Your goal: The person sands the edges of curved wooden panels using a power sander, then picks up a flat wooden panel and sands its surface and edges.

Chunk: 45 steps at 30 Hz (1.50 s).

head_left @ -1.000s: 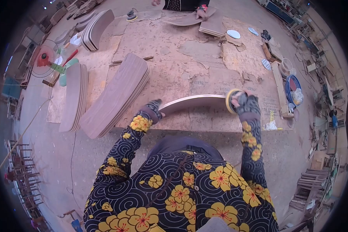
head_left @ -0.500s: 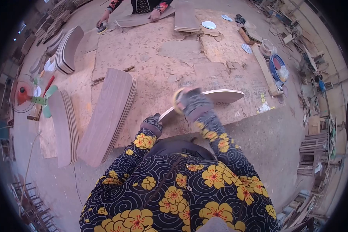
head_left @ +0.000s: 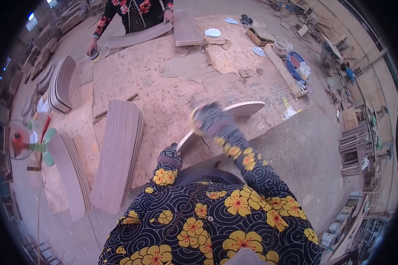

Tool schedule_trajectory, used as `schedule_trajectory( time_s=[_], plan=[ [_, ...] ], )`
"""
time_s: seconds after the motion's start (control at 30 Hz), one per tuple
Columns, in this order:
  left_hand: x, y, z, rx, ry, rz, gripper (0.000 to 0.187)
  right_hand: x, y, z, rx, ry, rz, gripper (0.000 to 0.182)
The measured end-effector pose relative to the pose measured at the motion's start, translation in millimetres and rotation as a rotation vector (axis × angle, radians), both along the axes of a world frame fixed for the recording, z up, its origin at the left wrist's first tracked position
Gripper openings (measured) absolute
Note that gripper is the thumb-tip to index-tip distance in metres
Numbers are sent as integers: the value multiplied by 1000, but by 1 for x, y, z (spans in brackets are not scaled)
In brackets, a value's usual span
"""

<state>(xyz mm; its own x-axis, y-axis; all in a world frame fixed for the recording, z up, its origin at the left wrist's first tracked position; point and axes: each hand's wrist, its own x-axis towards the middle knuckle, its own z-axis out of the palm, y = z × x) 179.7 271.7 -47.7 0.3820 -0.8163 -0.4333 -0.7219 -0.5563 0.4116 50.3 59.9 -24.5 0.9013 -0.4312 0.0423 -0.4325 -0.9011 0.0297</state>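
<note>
A curved wooden board [head_left: 245,109] stands on its long edge near the front of the worktable, pale edge upward. Its near-left end is gripped by my gloved left hand [head_left: 170,155], fingers closed around it. My gloved right hand [head_left: 213,118], smeared by motion, is wrapped round a round sanding pad [head_left: 193,122] with a pale yellow rim. The pad lies against the upper edge of the board, near its middle. My right hand and forearm hide part of the board.
Stacked curved boards [head_left: 117,154] lie to my left, beside another stack [head_left: 69,172] and a green-bladed fan [head_left: 48,147]. Across the worktable [head_left: 154,95], a co-worker [head_left: 135,17] touches a board and a round pad. A blue basin [head_left: 292,66] and wooden beam [head_left: 284,70] are right.
My view has shifted, so the far side of the table shows more of the co-worker. My right hand has slid the sanding pad slightly left along the board's edge; my left hand keeps its grip.
</note>
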Motion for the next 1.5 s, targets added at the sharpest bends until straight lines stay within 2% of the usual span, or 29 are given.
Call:
schedule_trajectory(
  time_s=[0.07,0.13,0.2,0.27,0.3,0.37,0.43,0.47,0.53,0.6,0.63,0.67,0.77,0.8,0.87,0.93,0.97,1.07,1.1,1.13,1.2,1.23,1.3,1.37,1.43,1.5],
  plan=[
    [0,-2,8,46,38,-1,41,10,45,53,150,-55,-226,38],
    [-2,2,4,-47,-20,12,38,14,42,111,370,158,-397,36],
    [-3,7,-10,-128,-59,18,38,-46,-19,29,81,-192,-240,40],
    [-6,3,8,-43,2,26,42,-89,-95,24,198,63,-565,48],
    [-7,1,15,-2,29,31,43,-116,-131,21,121,64,-718,49],
    [-10,4,15,-20,22,37,42,-142,-155,30,48,83,-903,55],
    [-14,6,11,-39,15,39,41,-150,-152,59,59,116,-972,60],
    [-16,6,10,-44,13,41,41,-140,-153,59,135,161,-907,64],
    [-18,10,-1,-75,9,45,41,-91,-98,94,291,129,-755,60],
    [-20,12,-7,-119,-28,58,36,-38,-53,71,340,136,-492,58],
    [-21,12,-7,-142,-45,64,33,-14,-44,16,310,162,-306,58],
    [-22,12,-7,-112,-29,57,33,2,-31,-13,273,185,-119,58],
    [-23,10,-3,-56,4,51,34,14,41,90,428,214,-100,56],
    [-25,12,-5,-61,5,56,35,13,26,68,375,194,-95,53],
    [-26,16,-10,-67,29,62,39,-9,-23,66,206,243,-82,53],
    [-27,17,-8,-81,54,70,43,-45,-69,89,275,281,-369,56],
    [-26,17,-7,-92,66,77,46,-69,-99,89,275,326,-410,57],
    [-28,21,-16,-187,50,72,42,-134,-148,86,31,249,-821,60],
    [-29,22,-23,-196,50,60,43,-138,-150,89,18,277,-849,61],
    [-31,23,-30,-206,49,47,45,-137,-150,92,21,327,-823,62],
    [-32,23,-31,-204,49,44,48,-112,-144,79,116,450,-563,64],
    [-35,24,-23,-193,52,53,49,-87,-117,92,163,448,-484,65],
    [-36,21,-19,-196,71,83,50,-31,-45,134,358,340,-553,63],
    [-33,21,-25,-219,109,122,49,-10,-31,63,197,222,-148,59],
    [-32,21,-27,-228,116,119,48,10,16,100,420,293,-136,56],
    [-31,21,-26,-246,104,102,48,1,-1,80,354,218,-120,56]
  ],
)
